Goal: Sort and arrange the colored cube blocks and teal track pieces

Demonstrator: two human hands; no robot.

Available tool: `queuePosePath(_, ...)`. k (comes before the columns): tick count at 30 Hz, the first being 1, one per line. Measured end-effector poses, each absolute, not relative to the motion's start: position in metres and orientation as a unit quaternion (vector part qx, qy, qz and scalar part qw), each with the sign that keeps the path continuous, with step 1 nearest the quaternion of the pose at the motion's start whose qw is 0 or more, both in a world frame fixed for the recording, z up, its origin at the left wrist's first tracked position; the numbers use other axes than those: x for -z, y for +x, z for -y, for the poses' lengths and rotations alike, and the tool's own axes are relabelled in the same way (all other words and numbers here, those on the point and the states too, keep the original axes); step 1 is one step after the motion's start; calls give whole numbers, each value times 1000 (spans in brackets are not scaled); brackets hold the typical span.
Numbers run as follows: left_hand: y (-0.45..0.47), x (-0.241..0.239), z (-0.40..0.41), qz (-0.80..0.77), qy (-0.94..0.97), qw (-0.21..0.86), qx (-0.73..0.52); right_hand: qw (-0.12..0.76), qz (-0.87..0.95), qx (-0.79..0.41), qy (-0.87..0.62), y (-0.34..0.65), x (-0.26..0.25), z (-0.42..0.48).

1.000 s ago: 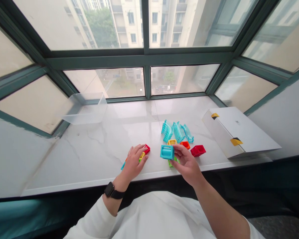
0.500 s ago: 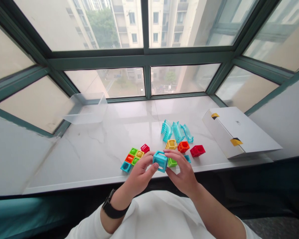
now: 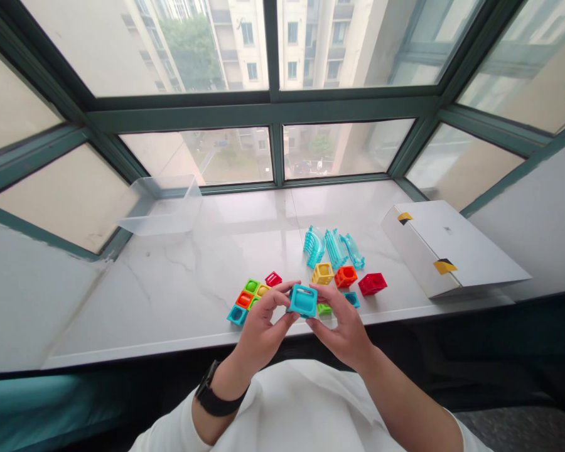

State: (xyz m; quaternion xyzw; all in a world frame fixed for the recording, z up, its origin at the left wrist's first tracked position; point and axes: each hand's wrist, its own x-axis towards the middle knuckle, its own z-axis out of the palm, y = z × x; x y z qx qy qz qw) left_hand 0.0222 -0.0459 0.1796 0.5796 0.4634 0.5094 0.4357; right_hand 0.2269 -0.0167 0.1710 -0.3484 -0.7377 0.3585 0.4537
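Observation:
Between both hands, above the front edge of the sill, is a blue cube block point(image 3: 304, 301) with an open frame. My left hand point(image 3: 266, 320) grips its left side with thumb and fingers. On the opposite side my right hand point(image 3: 341, 321) pinches it the same way. Left of my hands lies a cluster of joined blocks, among them a blue block point(image 3: 237, 314), an orange block point(image 3: 245, 299) and a green block point(image 3: 251, 285). A red block point(image 3: 274, 279) touches or nearly touches the cluster. My left fingers partly cover this group.
Beyond my right hand are a yellow block point(image 3: 322, 273), an orange cube point(image 3: 345, 276), a red cube point(image 3: 372, 284) and a partly covered green cube point(image 3: 324, 309). Clear blue track pieces point(image 3: 335, 248) lie behind. A white box point(image 3: 456, 245) stands right, a clear plastic bin point(image 3: 169, 213) back left.
The blue cube block has been turned between my fingers, so a different face shows upward. My right hand has shifted slightly left on it. The other blocks lie as before.

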Motion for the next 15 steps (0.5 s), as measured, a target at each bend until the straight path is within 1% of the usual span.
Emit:
queuePosePath(8,21,-179,46,-463,569,441,-517,465,756,-287,-360,230,-171,17)
queuePosePath(15,27,-178,45,-431,449,574,-532,451,774,-276,-348,236,-170,16)
